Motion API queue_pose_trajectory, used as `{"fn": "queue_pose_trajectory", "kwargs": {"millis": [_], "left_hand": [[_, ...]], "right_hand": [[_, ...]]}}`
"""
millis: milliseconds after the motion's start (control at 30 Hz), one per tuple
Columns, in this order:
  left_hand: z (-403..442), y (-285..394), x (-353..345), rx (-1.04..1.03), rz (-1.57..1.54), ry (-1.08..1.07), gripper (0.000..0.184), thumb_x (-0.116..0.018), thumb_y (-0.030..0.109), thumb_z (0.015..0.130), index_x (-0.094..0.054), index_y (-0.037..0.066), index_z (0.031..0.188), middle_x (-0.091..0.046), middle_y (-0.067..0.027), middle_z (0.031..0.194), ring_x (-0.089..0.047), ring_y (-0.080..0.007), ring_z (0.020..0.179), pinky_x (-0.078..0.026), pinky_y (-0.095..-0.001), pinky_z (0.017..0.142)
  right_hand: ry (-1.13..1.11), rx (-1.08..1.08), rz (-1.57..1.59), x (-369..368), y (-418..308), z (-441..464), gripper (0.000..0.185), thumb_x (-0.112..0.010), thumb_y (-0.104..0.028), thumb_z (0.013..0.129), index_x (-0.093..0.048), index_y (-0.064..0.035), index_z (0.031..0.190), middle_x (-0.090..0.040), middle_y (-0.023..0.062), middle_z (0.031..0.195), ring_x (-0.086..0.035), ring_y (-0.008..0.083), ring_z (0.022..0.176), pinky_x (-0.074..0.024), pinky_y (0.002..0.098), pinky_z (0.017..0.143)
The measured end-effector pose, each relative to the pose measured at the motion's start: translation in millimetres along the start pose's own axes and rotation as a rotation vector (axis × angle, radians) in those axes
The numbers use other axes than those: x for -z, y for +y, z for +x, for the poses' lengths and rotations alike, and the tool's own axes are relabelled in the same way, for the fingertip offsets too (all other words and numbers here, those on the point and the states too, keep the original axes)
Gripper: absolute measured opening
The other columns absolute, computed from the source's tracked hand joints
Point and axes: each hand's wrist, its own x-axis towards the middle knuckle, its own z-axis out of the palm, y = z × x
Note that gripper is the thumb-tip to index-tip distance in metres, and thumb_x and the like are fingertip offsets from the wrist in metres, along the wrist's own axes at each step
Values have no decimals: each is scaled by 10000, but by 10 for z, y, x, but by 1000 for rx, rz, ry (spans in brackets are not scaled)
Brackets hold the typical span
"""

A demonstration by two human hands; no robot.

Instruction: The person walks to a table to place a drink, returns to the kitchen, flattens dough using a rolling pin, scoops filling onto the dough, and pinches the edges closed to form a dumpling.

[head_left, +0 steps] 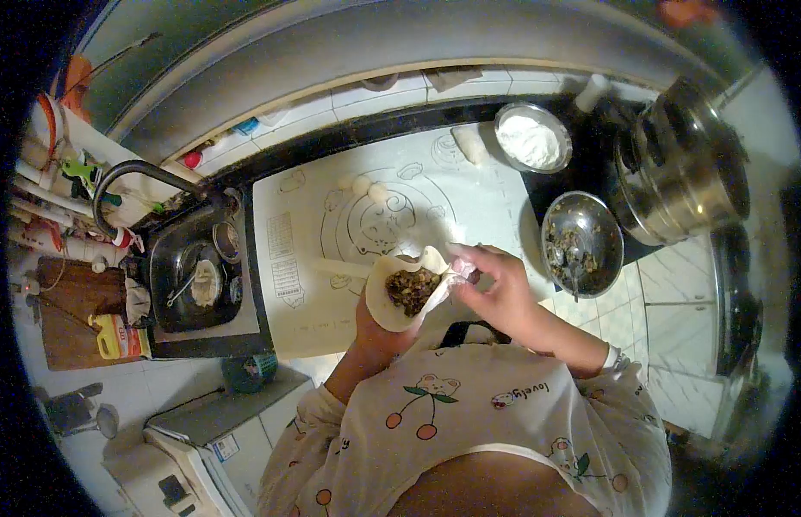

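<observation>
A round dough wrapper (383,306) lies on my left hand (372,334), which cups it from below. Dark chopped filling (411,291) is heaped in its middle. With its fingertips, my right hand (497,289) pinches the wrapper's right edge, where the dough is gathered and folded up. Beneath them is a white printed pastry mat (314,215) on the counter. A pale stick, perhaps a rolling pin (342,268), rests on the mat, its right end hidden behind the wrapper. Small dough pieces (363,186) sit farther back, and a dough roll (469,145) lies at the mat's far right.
A metal bowl of white flour (531,140) stands back right. Nearer is a metal bowl (611,233) with filling and a spoon (575,277). Stacked steel pots (693,172) are far right. To the left are a black sink (172,314) with dishes and a curved tap (108,185).
</observation>
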Motion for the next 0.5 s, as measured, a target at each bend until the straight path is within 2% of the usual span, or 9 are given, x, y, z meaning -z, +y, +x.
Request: {"fn": "queue_pose_trajectory", "kwargs": {"millis": [133,200,300,367,400,467,500], "left_hand": [[18,28,41,42,-179,-26,531,-650,120,716,-446,34,1199,-564,-111,1118,-535,-229,1065,-417,-334,902],[41,82,87,44,-32,-149,504,-624,202,761,-452,79,1219,-501,-106,1221,-470,-219,1142,-365,-346,965],[45,59,153,-166,235,-175,645,-692,210,723,-387,79,1277,-472,-112,1256,-449,-218,1168,-348,-343,987],[91,78,218,-195,-43,-216,783,-754,192,675,-322,68,1317,-438,-118,1273,-439,-223,1173,-349,-338,985],[177,172,321,-113,-418,-272,840,-775,190,658,-291,69,1332,-402,-119,1297,-422,-226,1185,-344,-338,988],[256,228,339,-46,-756,-238,920,-806,175,628,-246,69,1350,-347,-119,1327,-395,-228,1199,-341,-336,989],[281,242,259,-68,-717,-152,943,-815,162,616,-232,69,1351,-327,-118,1332,-385,-227,1201,-342,-334,987]], "right_hand": [[-68,8,-74,44,-3,40,215,-682,-65,691,-645,-36,900,-605,115,816,-570,207,659,-468,302,585],[-45,22,-64,55,15,45,235,-692,-51,673,-649,-39,904,-615,117,844,-584,213,681,-473,293,615],[103,242,-35,89,57,114,219,-701,-18,661,-658,-36,875,-634,109,850,-604,203,716,-473,277,662],[83,99,122,135,-33,122,180,-704,-10,669,-660,-29,843,-644,101,835,-611,189,735,-471,271,685],[74,28,200,162,-89,120,161,-705,-6,673,-662,-25,827,-649,97,828,-615,182,744,-470,267,696],[72,-24,206,177,-152,123,128,-711,-8,686,-664,-18,804,-650,88,786,-610,166,739,-468,263,689],[59,-43,201,190,-157,122,130,-712,-8,688,-664,-19,808,-651,89,789,-611,165,739,-468,263,689]]}}
